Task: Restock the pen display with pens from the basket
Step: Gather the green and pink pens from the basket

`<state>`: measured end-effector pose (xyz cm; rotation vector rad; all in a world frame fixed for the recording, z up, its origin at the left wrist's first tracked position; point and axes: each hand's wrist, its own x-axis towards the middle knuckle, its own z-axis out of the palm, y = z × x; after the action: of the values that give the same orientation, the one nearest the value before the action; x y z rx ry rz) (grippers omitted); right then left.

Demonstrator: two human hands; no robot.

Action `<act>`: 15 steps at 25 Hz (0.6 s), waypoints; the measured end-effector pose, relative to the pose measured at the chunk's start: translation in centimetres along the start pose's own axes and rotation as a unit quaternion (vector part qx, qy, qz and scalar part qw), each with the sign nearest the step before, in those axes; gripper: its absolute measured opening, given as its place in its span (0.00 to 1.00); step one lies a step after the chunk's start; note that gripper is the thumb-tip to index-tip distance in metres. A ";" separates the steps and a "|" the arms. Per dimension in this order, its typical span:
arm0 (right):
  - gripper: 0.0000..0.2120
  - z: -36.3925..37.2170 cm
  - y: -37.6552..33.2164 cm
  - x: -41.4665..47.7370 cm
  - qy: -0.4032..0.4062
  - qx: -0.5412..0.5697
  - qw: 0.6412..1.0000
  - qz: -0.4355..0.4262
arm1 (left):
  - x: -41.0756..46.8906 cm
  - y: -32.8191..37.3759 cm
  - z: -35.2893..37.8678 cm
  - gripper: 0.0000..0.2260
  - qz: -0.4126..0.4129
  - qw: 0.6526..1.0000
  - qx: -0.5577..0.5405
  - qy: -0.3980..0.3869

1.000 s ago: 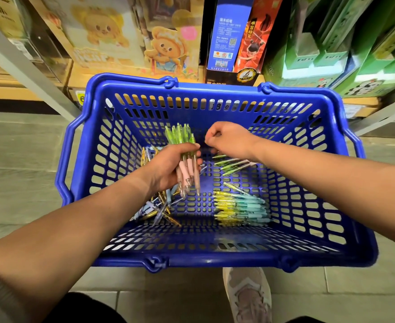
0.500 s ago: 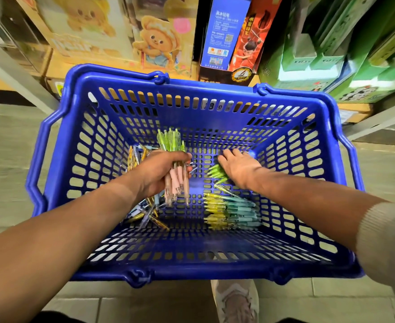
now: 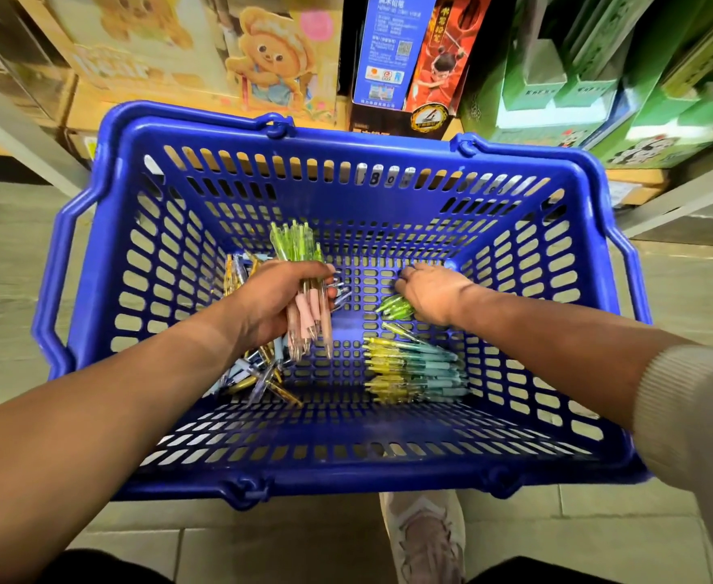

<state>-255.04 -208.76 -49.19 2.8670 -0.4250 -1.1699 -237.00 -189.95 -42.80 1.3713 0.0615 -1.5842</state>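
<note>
A blue plastic basket (image 3: 346, 469) stands on the floor below me. My left hand (image 3: 270, 301) grips a bunch of pens with green tops and pink grips (image 3: 304, 288), held upright over the basket's middle. My right hand (image 3: 430, 292) reaches down to the basket floor, its fingers over a few loose green pens (image 3: 394, 307). A stack of yellow-and-teal pens (image 3: 413, 370) lies at the bottom right. A heap of blue and gold pens (image 3: 257, 375) lies at the bottom left, partly hidden by my left hand.
Shelves rise behind the basket with cartoon bear boxes (image 3: 270, 61), a blue and red box (image 3: 409, 56) and green boxes (image 3: 599, 69). Grey metal shelf posts (image 3: 13, 132) slant at both sides. My shoe (image 3: 426, 537) rests on the tiled floor by the basket's near rim.
My right hand dropped from beside the held bunch to the basket floor and settled on the loose green pens. The left hand kept its bunch almost still.
</note>
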 end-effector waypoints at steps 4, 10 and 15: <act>0.17 -1.6 1.0 -0.9 0.051 0.101 0.994 -0.009 | -0.1 0.2 0.4 0.06 0.006 1.000 0.016 0.002; 0.16 -4.3 0.7 -1.8 -0.010 0.319 0.947 0.029 | -0.3 0.1 0.4 0.08 0.008 0.999 0.030 0.019; 0.14 -7.3 -3.1 -4.0 -0.035 0.836 0.544 0.064 | -0.8 0.1 1.3 0.14 0.017 0.998 0.029 0.053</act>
<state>-252.04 -205.35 -41.58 3.4851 -3.2104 -0.8743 -237.99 -190.26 -41.67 1.4942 0.0565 -1.4934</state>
